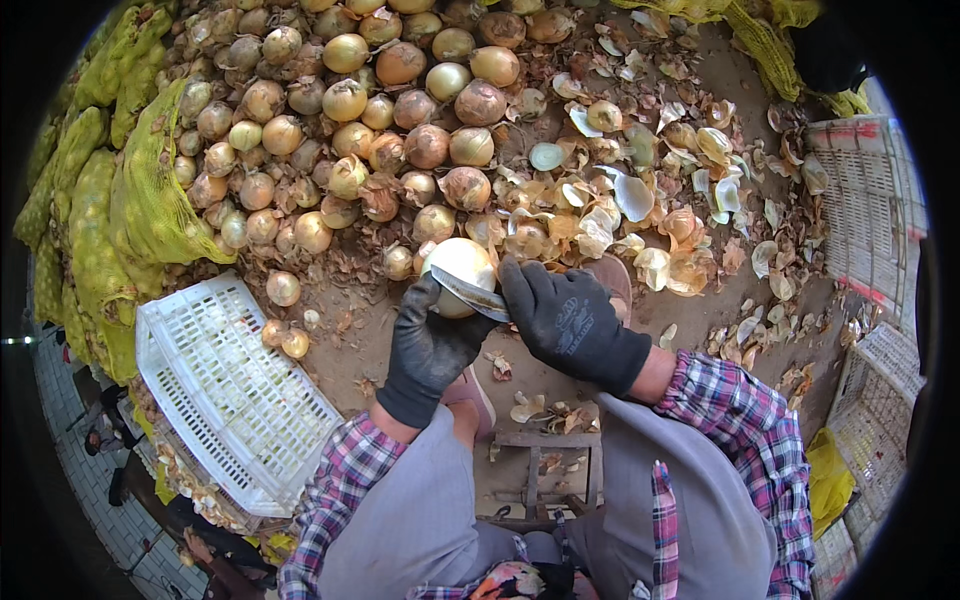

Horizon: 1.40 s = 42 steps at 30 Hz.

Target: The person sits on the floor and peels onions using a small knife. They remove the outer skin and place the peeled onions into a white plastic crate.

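In my left hand (424,349), gloved in black, rests a large onion (463,262) whose visible surface is pale and peeled. My right hand (574,319), in a matching glove, grips a knife whose handle is hidden by the fingers. The stained knife blade (469,292) lies across the near side of the onion, its tip close to my left thumb. Just beyond both hands spreads a heap of unpeeled onions (427,146) with brown and yellow skins. Dry onion skins (592,225) lie scattered to the right of the heap.
A white plastic crate (232,390) stands tilted at left, beside yellow mesh sacks (97,217). More crates (862,202) line the right side. A small stool frame (551,457) sits between my legs. At lower left, another person's hand (199,546) shows.
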Tool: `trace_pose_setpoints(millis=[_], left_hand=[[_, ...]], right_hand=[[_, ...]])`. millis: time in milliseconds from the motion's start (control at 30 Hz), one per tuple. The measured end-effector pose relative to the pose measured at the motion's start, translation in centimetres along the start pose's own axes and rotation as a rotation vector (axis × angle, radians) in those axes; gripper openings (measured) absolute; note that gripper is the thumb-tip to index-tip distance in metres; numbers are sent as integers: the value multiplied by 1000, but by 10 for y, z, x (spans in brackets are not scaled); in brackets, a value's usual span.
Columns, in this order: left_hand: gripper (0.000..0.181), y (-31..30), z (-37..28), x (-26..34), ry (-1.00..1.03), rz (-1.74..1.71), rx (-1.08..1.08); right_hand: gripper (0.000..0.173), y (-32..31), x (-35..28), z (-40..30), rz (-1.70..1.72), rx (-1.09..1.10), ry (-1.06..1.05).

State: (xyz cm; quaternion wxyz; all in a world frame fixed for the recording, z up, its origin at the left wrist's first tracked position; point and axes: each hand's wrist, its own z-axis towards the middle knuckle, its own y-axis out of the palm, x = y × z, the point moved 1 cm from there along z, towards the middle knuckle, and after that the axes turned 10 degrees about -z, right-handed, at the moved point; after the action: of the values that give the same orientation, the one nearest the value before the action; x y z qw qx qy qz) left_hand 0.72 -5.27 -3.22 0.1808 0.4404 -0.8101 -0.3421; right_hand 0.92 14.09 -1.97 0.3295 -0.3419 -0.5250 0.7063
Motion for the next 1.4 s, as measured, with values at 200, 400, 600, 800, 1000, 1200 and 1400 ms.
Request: trace_pose_setpoints(millis=[200, 400, 600, 800, 1000, 1200, 1400], left_hand=[[66, -9, 8, -1, -8, -27, -24], [63, -8, -2, 5, -30, -21, -19], [56, -2, -2, -5, -55, 66, -20], [65, -4, -4, -6, -64, 180, -46], [72, -7, -4, -8, -61, 203, -65], [76, 2, -13, -3, -38, 259, -221], [77, 21, -16, -2, 73, 589, -172]], right_hand=[[27, 31, 6, -14, -152, -302, 273], [20, 14, 24, -2, 936, -114, 496], [20, -4, 15, 17, 720, 40, 279], [6, 3, 16, 14, 1046, 88, 414], [12, 1, 21, 13, 880, 41, 545], [16, 38, 36, -17, 450, -172, 516], [28, -17, 54, -7, 1389, -165, 832]])
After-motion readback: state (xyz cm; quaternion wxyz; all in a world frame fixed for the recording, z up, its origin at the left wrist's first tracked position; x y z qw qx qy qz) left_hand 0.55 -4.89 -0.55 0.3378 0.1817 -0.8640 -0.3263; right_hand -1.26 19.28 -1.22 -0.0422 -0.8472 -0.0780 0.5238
